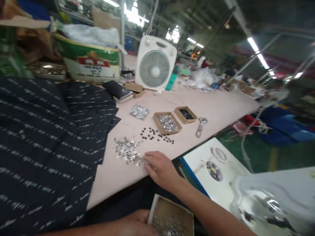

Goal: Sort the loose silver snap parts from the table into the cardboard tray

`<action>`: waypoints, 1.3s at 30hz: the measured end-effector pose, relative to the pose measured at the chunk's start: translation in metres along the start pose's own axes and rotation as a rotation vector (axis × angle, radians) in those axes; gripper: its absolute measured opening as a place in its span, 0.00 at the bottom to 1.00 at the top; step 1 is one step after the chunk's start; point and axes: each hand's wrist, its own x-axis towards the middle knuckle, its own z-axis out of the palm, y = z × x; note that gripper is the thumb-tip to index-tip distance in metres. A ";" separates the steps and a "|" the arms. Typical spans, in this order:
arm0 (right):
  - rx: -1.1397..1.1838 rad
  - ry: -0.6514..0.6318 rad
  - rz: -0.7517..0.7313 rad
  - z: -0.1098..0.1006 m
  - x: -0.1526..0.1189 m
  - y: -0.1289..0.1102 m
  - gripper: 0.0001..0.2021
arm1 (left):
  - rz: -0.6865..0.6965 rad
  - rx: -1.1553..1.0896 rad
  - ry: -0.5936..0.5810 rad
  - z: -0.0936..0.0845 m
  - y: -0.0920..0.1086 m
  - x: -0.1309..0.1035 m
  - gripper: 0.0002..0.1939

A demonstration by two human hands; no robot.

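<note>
My left hand (139, 223) grips the near left wall of a small cardboard box (172, 206) below the table's front edge. Small silver metal pieces (169, 226) lie in its bottom; the box is cut off by the frame. My right hand (161, 168) rests at the table edge, fingers stretched toward a scattered pile of small silver metal pieces (128, 150), which look like snap fastener parts. Its thumb sits apart from the fingers, and nothing shows between them. Behind the pile are loose black round buttons (151, 133).
Beyond stand a cardboard box of silver pieces (168, 123), a box with black pieces (186, 114), a bag of silver pieces (139, 112) and a wrench (201, 127). Dark printed fabric (54, 147) covers the left. A fan (155, 64) stands behind; a white machine (265, 196) is right.
</note>
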 end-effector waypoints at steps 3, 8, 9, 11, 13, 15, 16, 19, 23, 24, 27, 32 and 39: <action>0.036 -0.031 -0.037 0.004 0.001 0.005 0.11 | 0.099 -0.015 0.009 -0.005 -0.011 0.001 0.26; 0.064 0.102 0.086 0.008 -0.006 0.009 0.11 | 0.260 -0.066 0.017 -0.018 -0.028 -0.002 0.26; 0.059 0.122 0.111 0.009 -0.007 0.011 0.11 | 0.288 -0.073 0.020 -0.023 -0.031 -0.002 0.27; 0.045 0.125 0.150 0.011 -0.008 0.013 0.10 | 0.310 -0.092 0.053 -0.031 -0.036 -0.003 0.28; 0.042 0.096 0.180 0.012 -0.007 0.015 0.09 | 0.305 -0.119 0.103 -0.038 -0.038 -0.004 0.29; 0.042 0.081 0.205 0.014 -0.004 0.016 0.07 | 0.295 -0.125 0.151 -0.043 -0.037 -0.005 0.29; 0.042 0.078 0.215 0.015 -0.002 0.016 0.06 | 0.293 -0.122 0.164 -0.045 -0.037 -0.006 0.28; 0.053 0.066 0.229 0.017 0.002 0.015 0.02 | 0.308 -0.096 0.168 -0.050 -0.035 -0.007 0.27; 0.124 0.073 0.237 0.014 0.005 0.012 0.04 | 0.303 -0.084 0.126 -0.054 -0.035 -0.007 0.27; 0.159 0.088 0.262 0.012 0.005 0.011 0.05 | 0.295 -0.088 0.122 -0.055 -0.035 -0.007 0.27; 0.225 0.129 0.345 0.008 0.006 0.007 0.05 | 0.277 -0.107 0.131 -0.056 -0.036 -0.006 0.28; 0.339 0.101 0.445 0.009 0.008 0.003 0.04 | 0.269 -0.130 0.135 -0.057 -0.038 -0.005 0.28; 0.345 -0.007 0.348 0.008 0.013 0.007 0.07 | 0.281 -0.149 0.154 -0.059 -0.040 -0.005 0.29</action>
